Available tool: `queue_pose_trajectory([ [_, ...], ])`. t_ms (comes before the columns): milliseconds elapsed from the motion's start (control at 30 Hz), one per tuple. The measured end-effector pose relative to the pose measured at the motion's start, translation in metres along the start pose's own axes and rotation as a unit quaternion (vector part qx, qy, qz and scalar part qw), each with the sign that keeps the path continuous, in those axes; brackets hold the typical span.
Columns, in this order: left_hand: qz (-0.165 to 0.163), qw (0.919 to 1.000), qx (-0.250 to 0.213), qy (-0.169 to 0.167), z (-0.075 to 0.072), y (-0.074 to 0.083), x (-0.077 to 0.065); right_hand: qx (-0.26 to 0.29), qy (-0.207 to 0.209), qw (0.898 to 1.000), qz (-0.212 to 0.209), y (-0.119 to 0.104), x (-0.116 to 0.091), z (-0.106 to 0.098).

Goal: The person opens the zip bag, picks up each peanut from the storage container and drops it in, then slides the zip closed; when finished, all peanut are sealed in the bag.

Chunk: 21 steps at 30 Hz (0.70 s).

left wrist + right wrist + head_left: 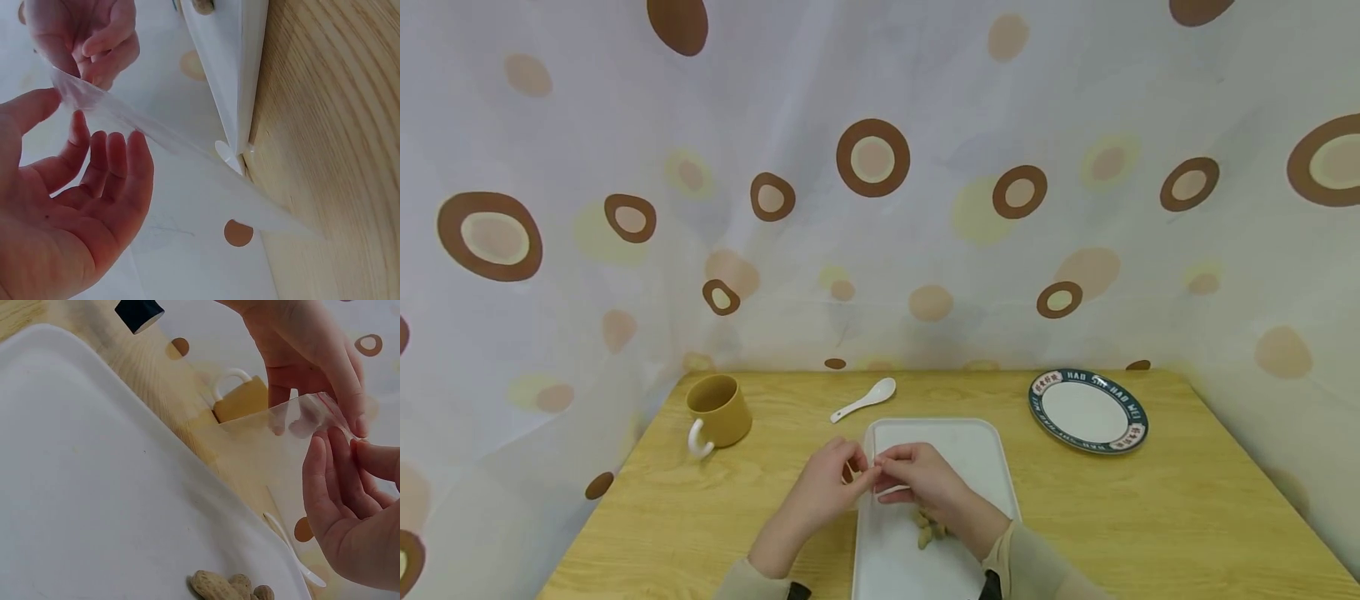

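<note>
A clear plastic zip bag (265, 440) with a red line at its mouth hangs between my hands over the tray's left edge. My left hand (829, 485) pinches the bag's top edge between thumb and index finger. Opposite it, my right hand (925, 479) pinches the same edge, fingertips close to the left ones. Thin and see-through, the bag (125, 114) slants down toward the table in the left wrist view. Below the right hand, several peanuts (923, 534) in their shells lie on the white tray (955, 429), partly hidden by that wrist.
A yellow mug (721, 417) with a white handle stands at the back left. Behind the tray lies a white spoon (868, 398). A round plate (1086, 412) with a dark patterned rim is at the back right. Patterned curtain (947, 250) encloses the wooden table (1120, 517).
</note>
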State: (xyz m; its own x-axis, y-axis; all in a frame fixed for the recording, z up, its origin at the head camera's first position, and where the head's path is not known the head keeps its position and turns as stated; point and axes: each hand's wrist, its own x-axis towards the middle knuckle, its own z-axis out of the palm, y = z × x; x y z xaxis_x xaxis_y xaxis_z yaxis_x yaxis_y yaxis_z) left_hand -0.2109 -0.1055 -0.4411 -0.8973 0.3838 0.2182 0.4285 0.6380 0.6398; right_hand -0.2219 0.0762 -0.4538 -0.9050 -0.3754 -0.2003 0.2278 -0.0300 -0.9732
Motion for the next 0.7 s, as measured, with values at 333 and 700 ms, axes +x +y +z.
queue_pose_trajectory([
  [333, 0.021, 0.9998, -0.005, 0.002, 0.0006, -0.0018, -0.0022, 0.001, -0.016, 1.000, -0.001, 0.0012, -0.0016, 0.0013],
  [700, 0.037, 0.9992, 0.013, -0.004, -0.0002, 0.0002, -0.0034, -0.004, -0.016, 1.000, 0.019, 0.0020, -0.0008, 0.0006],
])
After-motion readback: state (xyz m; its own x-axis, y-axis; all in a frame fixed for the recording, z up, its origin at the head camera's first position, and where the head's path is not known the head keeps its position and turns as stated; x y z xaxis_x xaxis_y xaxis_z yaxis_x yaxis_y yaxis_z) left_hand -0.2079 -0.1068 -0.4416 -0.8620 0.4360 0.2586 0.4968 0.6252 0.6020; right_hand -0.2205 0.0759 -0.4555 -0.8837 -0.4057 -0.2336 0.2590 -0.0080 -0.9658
